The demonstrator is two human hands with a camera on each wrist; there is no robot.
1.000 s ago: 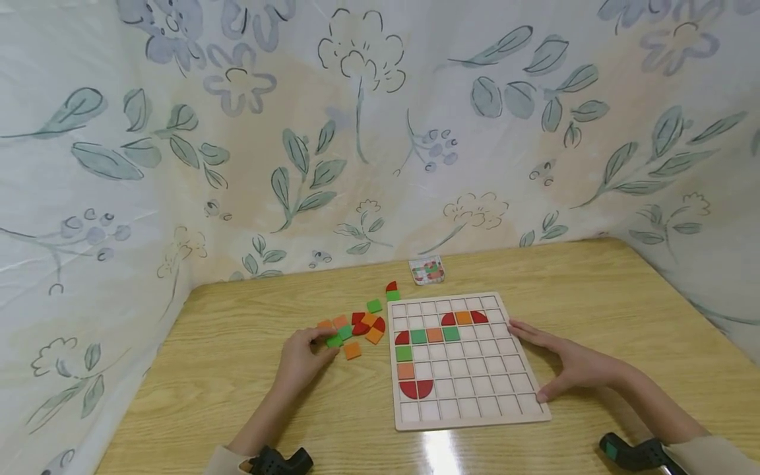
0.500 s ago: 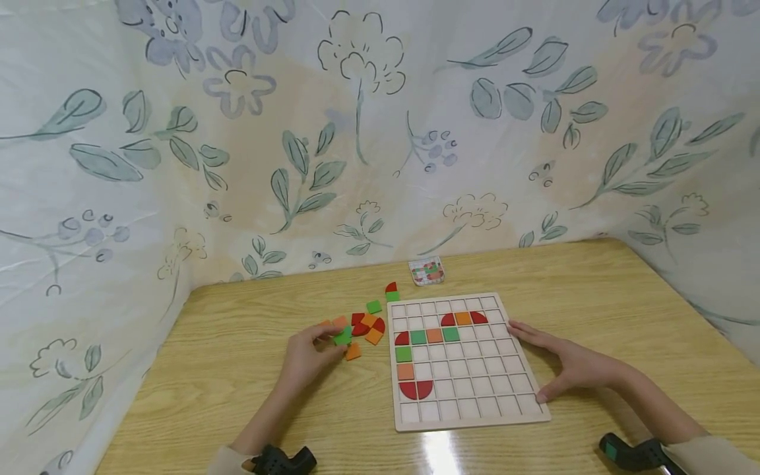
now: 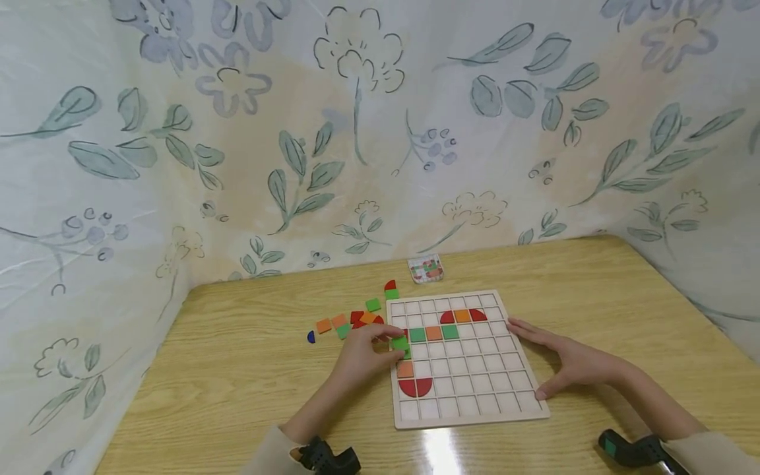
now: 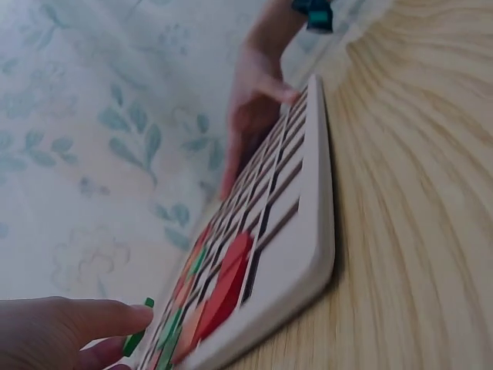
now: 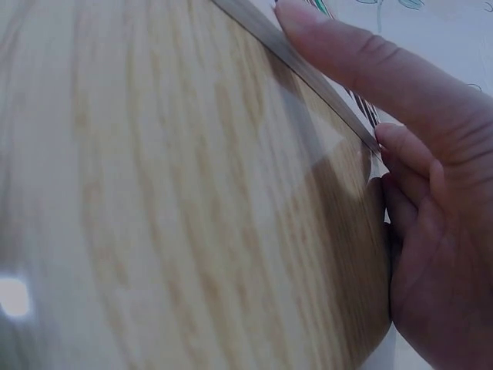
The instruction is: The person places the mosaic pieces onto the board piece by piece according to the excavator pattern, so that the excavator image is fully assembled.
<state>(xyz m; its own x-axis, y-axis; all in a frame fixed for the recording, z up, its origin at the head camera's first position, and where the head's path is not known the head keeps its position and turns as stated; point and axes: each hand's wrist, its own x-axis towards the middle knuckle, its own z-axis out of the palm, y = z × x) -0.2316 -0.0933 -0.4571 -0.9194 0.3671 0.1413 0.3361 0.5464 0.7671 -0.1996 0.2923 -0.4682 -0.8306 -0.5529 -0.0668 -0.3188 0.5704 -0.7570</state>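
Observation:
My left hand [image 3: 369,356] pinches a green square tile [image 3: 400,343] between thumb and fingertips, above the left edge of the pale grid board [image 3: 469,404]. In the left wrist view that green tile [image 4: 139,330] is tilted and held off the board. My right hand [image 3: 578,363] rests along the board's right edge, its fingers stretched forward and the thumb near the front corner. In the right wrist view the thumb [image 5: 362,65] touches the board's rim. On the board lie red quarter-round pieces [image 3: 415,387] and green and orange squares [image 3: 433,334] in their cells.
Left of the board lies a loose heap of orange, green and red pieces [image 3: 340,322], partly behind my left hand. A blue piece [image 3: 311,337] lies at its left end. A small printed pattern card [image 3: 425,269] lies behind the board, near the floral cloth [image 3: 356,132].
My left hand has lifted the green tile from the loose pieces and carried it right, over the board's left edge. A blue piece has come into sight. The right hand stays put.

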